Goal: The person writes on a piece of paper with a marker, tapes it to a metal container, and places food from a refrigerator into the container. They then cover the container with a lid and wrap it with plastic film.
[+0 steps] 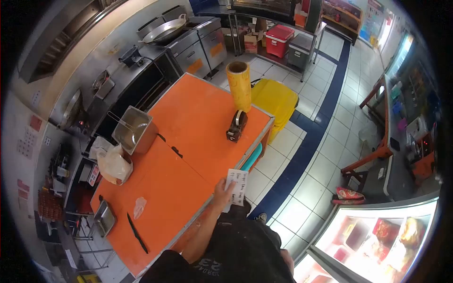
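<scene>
At the near right edge of the orange table (203,122), the left hand (223,194) pinches a paper with handwriting (238,181); the right hand (286,259) is low at the person's right side, its grip impossible to tell. Farther off stand a black tape dispenser (236,128) and, just beyond, a yellow roll (239,89). Toward the near left lie clear plastic (139,207) and a black knife (137,233).

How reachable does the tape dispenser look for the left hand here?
Probably yes: only orange tabletop shows between the left hand and tape dispenser, though that hand holds a paper note.
</scene>
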Action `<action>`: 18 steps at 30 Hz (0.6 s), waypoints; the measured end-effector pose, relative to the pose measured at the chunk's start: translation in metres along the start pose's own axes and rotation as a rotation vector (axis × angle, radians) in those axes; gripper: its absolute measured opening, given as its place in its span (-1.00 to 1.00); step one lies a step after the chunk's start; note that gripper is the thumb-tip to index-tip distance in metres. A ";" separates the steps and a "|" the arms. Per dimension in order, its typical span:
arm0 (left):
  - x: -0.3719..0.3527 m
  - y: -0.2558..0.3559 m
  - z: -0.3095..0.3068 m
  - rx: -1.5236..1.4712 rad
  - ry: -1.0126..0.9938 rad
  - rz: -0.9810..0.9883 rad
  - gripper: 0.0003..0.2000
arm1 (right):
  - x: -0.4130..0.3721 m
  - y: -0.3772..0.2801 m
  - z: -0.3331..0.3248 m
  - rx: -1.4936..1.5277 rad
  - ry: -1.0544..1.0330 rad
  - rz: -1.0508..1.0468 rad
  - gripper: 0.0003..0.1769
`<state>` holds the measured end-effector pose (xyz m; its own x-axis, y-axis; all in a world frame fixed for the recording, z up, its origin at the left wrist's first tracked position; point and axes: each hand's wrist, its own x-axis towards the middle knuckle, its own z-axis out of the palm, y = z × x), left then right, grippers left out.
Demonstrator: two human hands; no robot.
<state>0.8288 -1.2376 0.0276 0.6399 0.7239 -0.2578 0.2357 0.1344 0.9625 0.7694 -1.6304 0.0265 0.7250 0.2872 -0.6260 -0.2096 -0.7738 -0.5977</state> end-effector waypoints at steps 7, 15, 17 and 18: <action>0.041 0.018 0.023 -0.174 -0.139 0.108 -0.68 | 0.182 -0.138 -0.005 0.516 0.270 -0.215 -0.70; 0.115 0.026 0.011 -0.236 -0.280 0.035 -0.73 | 0.274 -0.333 0.048 0.619 -0.071 -0.529 -0.63; 0.157 0.020 -0.004 0.139 -0.043 0.220 -0.75 | 0.296 -0.330 0.062 0.617 -0.106 -0.439 -0.65; 0.184 0.015 -0.008 0.288 0.019 0.296 -0.74 | 0.289 -0.345 0.061 0.489 -0.027 -0.502 -0.66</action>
<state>0.9438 -1.0967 -0.0046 0.6975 0.7159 0.0314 0.2399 -0.2745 0.9312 1.0108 -1.2459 0.0213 0.7963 0.5622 -0.2234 -0.1293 -0.2027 -0.9707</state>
